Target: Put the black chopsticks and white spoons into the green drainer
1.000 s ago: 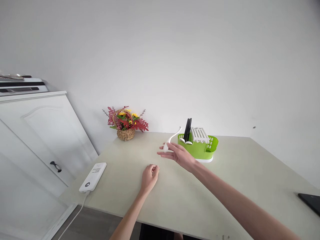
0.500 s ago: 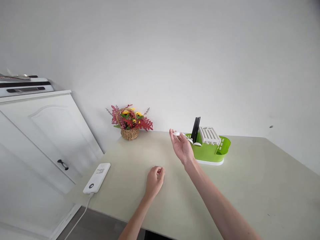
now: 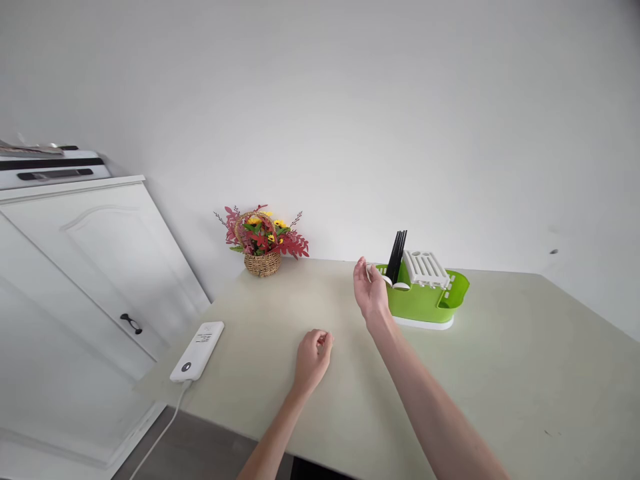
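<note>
My right hand [image 3: 370, 288] is raised at the left end of a green cutlery holder [image 3: 420, 305], its fingers curled around a white spoon [image 3: 369, 269]. Only a sliver of that spoon shows; the fingers and the holder's end hide the rest. Black chopsticks [image 3: 397, 255] lean upright in the holder, and two white spoon bowls [image 3: 401, 286] hang over its front rim beside them. A slotted white rack [image 3: 427, 268] forms the holder's top. My left hand [image 3: 313, 357] rests on the table with its fingers loosely closed and nothing visible in them.
A wicker basket [image 3: 263, 264] of red and yellow flowers stands by the wall at the back left. A white power bank [image 3: 197, 351] with a cable [image 3: 163, 432] lies near the table's left edge. A white cabinet [image 3: 95, 293] adjoins the table [image 3: 475, 387].
My right hand has carried the spoon to the holder's left end, turning it from handle up to mostly hidden. My left hand stays on the table. The view has shifted slightly.
</note>
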A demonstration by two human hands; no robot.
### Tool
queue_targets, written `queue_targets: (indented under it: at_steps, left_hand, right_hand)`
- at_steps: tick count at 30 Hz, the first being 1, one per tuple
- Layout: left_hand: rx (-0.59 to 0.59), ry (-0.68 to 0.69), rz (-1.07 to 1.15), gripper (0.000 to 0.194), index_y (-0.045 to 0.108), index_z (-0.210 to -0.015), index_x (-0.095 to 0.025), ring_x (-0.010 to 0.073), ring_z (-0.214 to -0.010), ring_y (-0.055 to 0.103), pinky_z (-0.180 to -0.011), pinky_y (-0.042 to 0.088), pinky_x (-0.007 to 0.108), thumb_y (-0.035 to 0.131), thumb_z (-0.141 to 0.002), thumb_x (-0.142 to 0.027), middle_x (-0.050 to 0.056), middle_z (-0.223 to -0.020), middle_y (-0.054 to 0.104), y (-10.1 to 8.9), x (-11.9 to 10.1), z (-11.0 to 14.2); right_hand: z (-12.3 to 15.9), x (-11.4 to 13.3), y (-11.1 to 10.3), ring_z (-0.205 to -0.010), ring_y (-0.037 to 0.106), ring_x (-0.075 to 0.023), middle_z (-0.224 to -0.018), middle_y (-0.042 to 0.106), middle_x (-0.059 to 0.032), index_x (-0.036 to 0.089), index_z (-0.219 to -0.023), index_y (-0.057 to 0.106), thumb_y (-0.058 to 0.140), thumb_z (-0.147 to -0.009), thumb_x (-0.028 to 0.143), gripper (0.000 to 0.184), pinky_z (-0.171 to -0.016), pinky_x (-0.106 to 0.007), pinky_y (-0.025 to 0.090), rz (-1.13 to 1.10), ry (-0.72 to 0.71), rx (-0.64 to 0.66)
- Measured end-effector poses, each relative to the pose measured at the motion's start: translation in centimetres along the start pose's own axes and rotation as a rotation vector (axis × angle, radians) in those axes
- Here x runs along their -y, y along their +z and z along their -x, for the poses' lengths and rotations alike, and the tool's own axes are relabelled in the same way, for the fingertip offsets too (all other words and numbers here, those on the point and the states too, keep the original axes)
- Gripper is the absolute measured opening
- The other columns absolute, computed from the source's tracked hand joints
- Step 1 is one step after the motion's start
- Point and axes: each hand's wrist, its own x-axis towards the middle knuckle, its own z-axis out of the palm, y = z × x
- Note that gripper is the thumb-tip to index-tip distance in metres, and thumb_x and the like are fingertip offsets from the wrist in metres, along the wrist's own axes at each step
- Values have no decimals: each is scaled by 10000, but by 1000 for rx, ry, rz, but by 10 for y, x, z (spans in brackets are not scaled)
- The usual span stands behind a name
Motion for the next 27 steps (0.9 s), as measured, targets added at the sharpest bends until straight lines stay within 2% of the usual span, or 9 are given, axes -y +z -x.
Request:
queue_targets:
  at_steps: [4, 9, 13, 16, 19, 21, 24, 27]
  left_hand:
    - [-2, 7, -7, 300, 650, -806, -233, 224, -858, 699, -826, 516, 356, 490, -978, -420, 59, -869, 752, 1, 2, -1]
    - [-3, 12, -8, 306, 647, -795, -230, 222, -851, 696, -823, 513, 357, 492, -974, -425, 58, -859, 747, -1, -1, -1]
    - [-6, 11, -5, 313, 660, -796, -227, 223, -851, 697, -814, 512, 351, 488, -973, -420, 59, -860, 750, -2, -2, 0]
    - [4, 24, 3, 331, 666, -810, -223, 222, -864, 695, -827, 509, 352, 475, -981, -433, 63, -878, 752, -1, 0, -1]
    - [-3, 42, 6, 332, 667, -811, -222, 222, -858, 691, -827, 506, 353, 479, -980, -438, 64, -871, 749, 0, 2, -2]
    - [-10, 50, -1, 329, 666, -806, -225, 225, -849, 689, -817, 503, 355, 482, -978, -438, 63, -859, 748, 1, 3, -2]
    - [-11, 55, -13, 331, 662, -802, -228, 225, -845, 689, -813, 502, 356, 478, -982, -436, 59, -854, 747, 1, 4, -2]
    - [-9, 59, -23, 332, 657, -804, -227, 223, -849, 689, -823, 505, 356, 473, -990, -431, 59, -854, 744, 1, 5, -1]
  right_hand:
    - [6, -1, -2, -1009, 679, -199, -1204, 671, -77, 167, -1220, 637, 649, -978, 389, 329, -845, -402, 597, 176, -22, 13]
    - [45, 11, -2, -885, 698, -179, -941, 687, -28, 248, -981, 652, 664, -930, 417, 177, -842, -370, 604, 528, -44, 136]
    - [78, 55, -1, -768, 690, -191, -922, 698, -40, 238, -1024, 655, 653, -895, 475, 270, -737, -369, 588, 910, -137, 254]
    - [88, 103, 3, -822, 660, -216, -955, 701, -57, 233, -1045, 660, 622, -901, 480, 289, -800, -399, 542, 1214, -312, 268]
    - [83, 143, 9, -931, 620, -245, -1093, 687, -94, 233, -1088, 644, 550, -932, 415, 257, -879, -430, 492, 1462, -483, 208]
    - [72, 158, 13, -943, 619, -242, -1138, 687, -96, 233, -1110, 634, 508, -946, 349, 238, -877, -415, 484, 1597, -524, 210]
    - [48, 161, 21, -954, 651, -212, -1148, 714, -70, 236, -1112, 645, 489, -954, 256, 222, -866, -358, 493, 1767, -472, 287]
    - [18, 146, 27, -1032, 663, -206, -1199, 709, -84, 212, -1149, 655, 528, -980, 244, 214, -915, -353, 506, 1909, -354, 310]
